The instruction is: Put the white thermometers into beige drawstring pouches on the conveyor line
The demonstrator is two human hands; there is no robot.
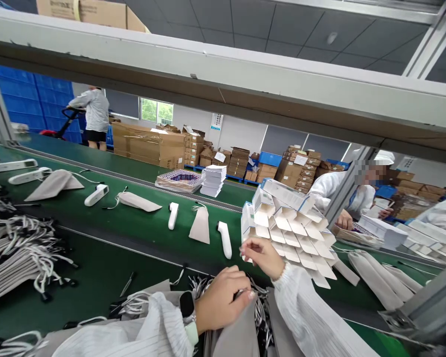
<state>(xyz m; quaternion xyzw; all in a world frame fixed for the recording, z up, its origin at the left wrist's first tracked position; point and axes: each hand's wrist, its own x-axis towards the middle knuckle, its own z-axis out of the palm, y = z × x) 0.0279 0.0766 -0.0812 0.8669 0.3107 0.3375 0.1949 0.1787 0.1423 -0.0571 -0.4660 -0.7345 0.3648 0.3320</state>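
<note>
My left hand (225, 300), with a dark watch at the wrist, is closed over the top of a grey drawstring pouch (241, 329). Part of its grip is hidden by the knuckles. My right hand (263, 255) hovers with loosely curled fingers, nothing visible between them. Just left of it a white handheld thermometer (225, 240) lies on the green belt (152, 230). Farther left lie a filled-looking pouch (199, 225), a second thermometer (173, 216), another pouch (139, 202) and a third thermometer (96, 195). More flat pouches with white cords and black toggles surround my forearms.
Open white cartons (290, 228) are stacked right of my right hand. A paper stack (213, 181) and a tray (180, 179) stand beyond the belt. Pouches pile up (18, 253) at left. A shelf beam (223, 74) crosses overhead. A co-worker (357, 188) works at right.
</note>
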